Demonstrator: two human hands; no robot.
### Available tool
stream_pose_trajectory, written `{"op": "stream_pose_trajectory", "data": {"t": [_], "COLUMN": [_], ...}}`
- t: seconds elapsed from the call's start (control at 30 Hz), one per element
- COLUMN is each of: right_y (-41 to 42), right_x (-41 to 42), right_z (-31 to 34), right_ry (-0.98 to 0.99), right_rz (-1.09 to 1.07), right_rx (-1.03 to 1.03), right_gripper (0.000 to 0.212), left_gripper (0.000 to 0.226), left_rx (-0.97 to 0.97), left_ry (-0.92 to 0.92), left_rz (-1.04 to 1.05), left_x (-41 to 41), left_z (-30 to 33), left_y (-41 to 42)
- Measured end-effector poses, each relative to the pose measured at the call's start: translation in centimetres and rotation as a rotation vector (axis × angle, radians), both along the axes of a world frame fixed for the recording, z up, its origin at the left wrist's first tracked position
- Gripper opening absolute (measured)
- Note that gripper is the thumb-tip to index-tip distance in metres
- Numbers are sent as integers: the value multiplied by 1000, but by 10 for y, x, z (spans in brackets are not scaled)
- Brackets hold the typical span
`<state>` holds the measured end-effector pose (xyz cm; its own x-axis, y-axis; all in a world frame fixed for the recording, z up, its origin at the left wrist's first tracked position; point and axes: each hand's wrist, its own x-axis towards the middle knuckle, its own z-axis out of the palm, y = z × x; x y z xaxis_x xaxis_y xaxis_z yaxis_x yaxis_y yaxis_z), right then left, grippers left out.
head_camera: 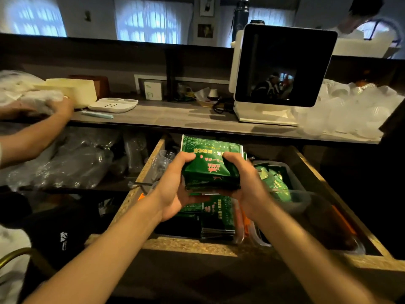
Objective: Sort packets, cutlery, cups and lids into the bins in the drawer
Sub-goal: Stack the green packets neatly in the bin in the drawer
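A stack of green packets (209,165) with red print is held over the open wooden drawer (311,167). My left hand (173,185) grips its left side and my right hand (245,183) grips its right side, thumbs on top. Below the stack, more green packets (217,213) lie in a clear bin at the drawer's front. Another clear bin (300,194) to the right holds smaller green packets (274,183). Clear plastic cups (163,161) stand at the drawer's back left.
On the counter stand a white screen terminal (282,66), a white tray (112,105) and a heap of clear cups and lids (350,110) at right. Another person's hand (61,108) reaches into plastic bags at left. Bagged plastic ware (72,163) fills the shelf beside the drawer.
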<state>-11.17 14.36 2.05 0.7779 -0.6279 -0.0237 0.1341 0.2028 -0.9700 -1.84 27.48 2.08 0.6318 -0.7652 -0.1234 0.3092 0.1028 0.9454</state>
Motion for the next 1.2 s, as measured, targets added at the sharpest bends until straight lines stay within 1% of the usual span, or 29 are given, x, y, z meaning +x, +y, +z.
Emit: {"op": "stream_pose_trajectory", "data": {"t": [0.07, 0.17, 0.27, 0.33, 0.37, 0.43, 0.47, 0.5, 0.53, 0.57, 0.6, 0.63, 0.7, 0.73, 0.8, 0.83, 0.9, 1.0, 1.07, 1.2], "right_y": [8, 19, 30, 38, 42, 49, 51, 52, 51, 50, 48, 47, 45, 44, 42, 40, 36, 34, 32, 29], "right_x": [5, 12, 20, 26, 29, 35, 37, 38, 39, 39, 39, 39, 39, 38, 37, 36, 34, 29, 27, 30], "right_z": [-6, -13, -11, -8, -7, -8, -9, -10, -10, -11, -12, -14, -16, -17, -16, -16, -19, -26, -31, -35], "right_ry": [49, 72, 110, 153, 179, 252, 295, 334, 365, 379, 406, 443, 509, 531, 566, 587, 642, 702, 735, 758], "right_rz": [-23, -50, 18, 66, 84, 108, 117, 133, 150, 172, 194, 212, 227, 222, 216, 211, 199, 207, 224, 241], "right_rx": [-38, -52, -55, -31, -19, -13, -7, -3, -8, -9, -10, -24, -72, -98, -168, -213, -291, -341, -397, -467], "right_gripper": [66, 52, 46, 57, 66, 83, 89, 88, 76, 57, 43, 37, 35, 37, 38, 39, 48, 44, 44, 41], "left_gripper": [47, 47, 54, 52, 56, 67, 65, 60, 57, 58, 59, 54, 40, 36, 36, 39, 46, 36, 38, 61], "left_rx": [58, 20, 28, 93, 143, 228, 250, 269, 307, 360, 408, 445, 478, 494, 511, 521, 567, 685, 772, 874], "left_ry": [-83, -158, -233, -311, -325, -281, -257, -254, -261, -266, -270, -269, -238, -218, -222, -244, -332, -616, -785, -884], "left_rz": [93, 247, 335, 340, 329, 293, 272, 250, 224, 189, 148, 111, 51, 36, 25, 23, 12, -49, -84, -107], "left_x": [7, 12, 12, 11, 13, 19, 25, 29, 35, 41, 47, 49, 51, 52, 53, 52, 52, 47, 48, 53], "left_z": [-1, -4, -4, -1, -2, -3, -4, -5, -7, -9, -11, -13, -17, -19, -22, -22, -24, -24, -27, -28], "left_y": [5, 14, 24, 32, 36, 43, 48, 53, 58, 61, 64, 67, 72, 73, 73, 73, 71, 68, 67, 63]}}
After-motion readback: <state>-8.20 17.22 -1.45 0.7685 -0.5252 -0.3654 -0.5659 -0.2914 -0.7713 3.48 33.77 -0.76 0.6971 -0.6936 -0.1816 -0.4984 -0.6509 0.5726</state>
